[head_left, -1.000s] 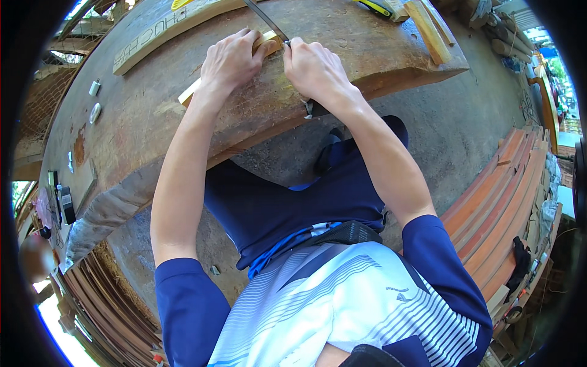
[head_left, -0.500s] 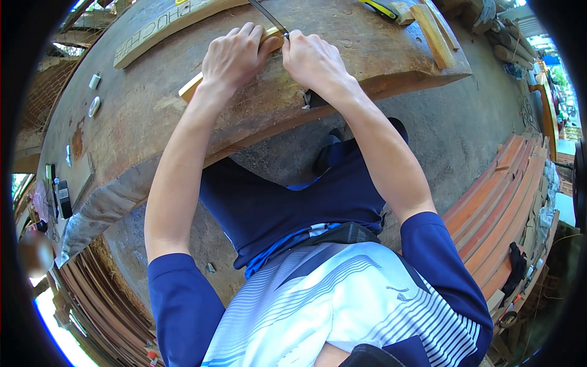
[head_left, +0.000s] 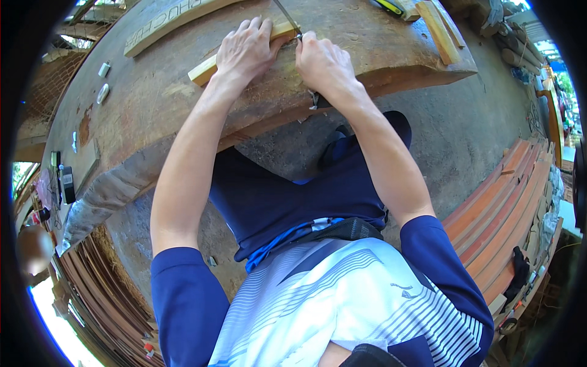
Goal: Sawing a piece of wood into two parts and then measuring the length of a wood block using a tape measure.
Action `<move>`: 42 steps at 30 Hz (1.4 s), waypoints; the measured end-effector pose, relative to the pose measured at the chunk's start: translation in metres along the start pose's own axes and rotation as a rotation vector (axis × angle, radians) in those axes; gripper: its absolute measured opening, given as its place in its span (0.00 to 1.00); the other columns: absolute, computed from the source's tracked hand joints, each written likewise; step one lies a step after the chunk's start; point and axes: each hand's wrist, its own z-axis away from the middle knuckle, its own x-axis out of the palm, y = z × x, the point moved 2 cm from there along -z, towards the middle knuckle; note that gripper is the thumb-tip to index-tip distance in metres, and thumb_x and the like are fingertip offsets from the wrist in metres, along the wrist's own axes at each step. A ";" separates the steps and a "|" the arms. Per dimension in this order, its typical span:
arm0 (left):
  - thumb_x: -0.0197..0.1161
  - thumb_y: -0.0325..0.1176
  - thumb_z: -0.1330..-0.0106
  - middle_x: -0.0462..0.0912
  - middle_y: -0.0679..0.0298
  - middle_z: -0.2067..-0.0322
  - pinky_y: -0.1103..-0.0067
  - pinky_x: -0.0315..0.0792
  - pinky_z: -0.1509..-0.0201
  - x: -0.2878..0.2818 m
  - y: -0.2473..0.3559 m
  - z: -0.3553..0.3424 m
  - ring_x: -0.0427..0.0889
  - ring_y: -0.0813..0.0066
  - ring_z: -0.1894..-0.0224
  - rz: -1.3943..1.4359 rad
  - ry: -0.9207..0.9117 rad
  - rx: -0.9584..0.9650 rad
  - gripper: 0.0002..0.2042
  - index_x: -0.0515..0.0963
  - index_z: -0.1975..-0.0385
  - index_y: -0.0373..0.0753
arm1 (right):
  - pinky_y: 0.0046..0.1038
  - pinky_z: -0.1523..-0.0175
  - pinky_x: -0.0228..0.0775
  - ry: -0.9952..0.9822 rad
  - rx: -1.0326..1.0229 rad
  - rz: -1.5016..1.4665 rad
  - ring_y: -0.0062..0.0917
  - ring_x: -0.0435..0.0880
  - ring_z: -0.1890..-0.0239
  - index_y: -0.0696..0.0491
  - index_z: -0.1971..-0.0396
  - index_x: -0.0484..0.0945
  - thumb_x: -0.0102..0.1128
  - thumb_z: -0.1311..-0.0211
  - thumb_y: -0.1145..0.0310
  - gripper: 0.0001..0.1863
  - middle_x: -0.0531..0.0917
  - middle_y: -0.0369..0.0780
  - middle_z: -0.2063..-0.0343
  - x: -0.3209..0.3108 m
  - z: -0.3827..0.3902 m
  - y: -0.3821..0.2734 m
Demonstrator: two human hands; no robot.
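My left hand (head_left: 244, 52) is closed over a pale wooden strip (head_left: 205, 70) lying on the thick wooden bench (head_left: 153, 110), its thumb beside the strip and fingertips over the top. Just right of it, my right hand (head_left: 324, 67) grips a long, thin metal blade tool (head_left: 286, 15) that angles up across the strip; its handle is mostly hidden by my fingers.
A marked board (head_left: 137, 46), yellow-and-black tool (head_left: 388, 7) and short wood pieces (head_left: 443, 33) lie on the bench. Small items (head_left: 67, 183) sit left. Stacked reddish planks (head_left: 495, 214) stand right over concrete floor (head_left: 458, 122). A person's blurred head (head_left: 33, 251) shows far left.
Both hands, the strip and blade appear slightly higher and farther right, as does the bench. The blade still crosses the strip between my hands, both still closed.
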 end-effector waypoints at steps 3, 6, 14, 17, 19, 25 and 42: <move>0.55 0.55 0.21 0.85 0.56 0.54 0.60 0.80 0.46 0.003 0.003 0.005 0.84 0.55 0.47 -0.009 0.047 0.043 0.23 0.78 0.50 0.37 | 0.53 0.44 0.78 -0.025 0.032 -0.020 0.58 0.88 0.53 0.61 0.55 0.81 0.44 0.20 0.58 0.22 0.88 0.61 0.61 0.004 0.007 0.000; 0.55 0.53 0.21 0.84 0.57 0.55 0.60 0.80 0.47 0.003 0.006 0.005 0.85 0.55 0.48 0.054 0.096 0.030 0.21 0.78 0.51 0.39 | 0.52 0.43 0.78 -0.025 0.052 -0.002 0.57 0.88 0.52 0.61 0.54 0.81 0.43 0.20 0.58 0.22 0.88 0.61 0.59 0.000 0.002 -0.003; 0.56 0.50 0.22 0.84 0.60 0.54 0.60 0.81 0.47 0.003 0.009 -0.004 0.85 0.57 0.47 0.020 0.118 0.000 0.17 0.78 0.50 0.44 | 0.44 0.40 0.80 -0.080 0.068 0.067 0.49 0.89 0.47 0.64 0.50 0.78 0.52 0.29 0.69 0.16 0.88 0.58 0.54 -0.012 0.015 -0.008; 0.57 0.48 0.23 0.85 0.61 0.53 0.60 0.81 0.43 0.007 0.002 -0.013 0.84 0.58 0.44 0.023 0.077 -0.047 0.16 0.79 0.48 0.44 | 0.48 0.47 0.81 -0.098 0.074 0.107 0.52 0.90 0.55 0.62 0.55 0.78 0.51 0.27 0.67 0.14 0.88 0.59 0.59 -0.019 0.065 0.007; 0.57 0.48 0.23 0.85 0.61 0.52 0.60 0.81 0.43 0.005 -0.001 -0.012 0.84 0.58 0.44 0.037 0.069 -0.050 0.16 0.79 0.48 0.44 | 0.53 0.53 0.81 -0.086 0.085 0.075 0.56 0.88 0.62 0.60 0.59 0.77 0.49 0.24 0.64 0.13 0.87 0.60 0.66 -0.032 0.118 0.020; 0.58 0.50 0.23 0.84 0.61 0.51 0.61 0.80 0.42 0.003 -0.007 -0.013 0.84 0.58 0.44 0.075 0.079 -0.127 0.18 0.80 0.48 0.43 | 0.57 0.60 0.77 -0.072 0.239 -0.083 0.60 0.85 0.68 0.57 0.61 0.76 0.48 0.20 0.61 0.15 0.84 0.59 0.76 -0.072 0.194 0.044; 0.60 0.51 0.24 0.88 0.63 0.58 0.67 0.82 0.50 -0.004 0.003 0.003 0.87 0.63 0.52 0.121 0.206 -0.086 0.19 0.86 0.57 0.41 | 0.51 0.41 0.77 -0.115 0.062 0.016 0.54 0.87 0.50 0.61 0.51 0.82 0.43 0.20 0.59 0.22 0.88 0.58 0.57 -0.016 -0.007 -0.010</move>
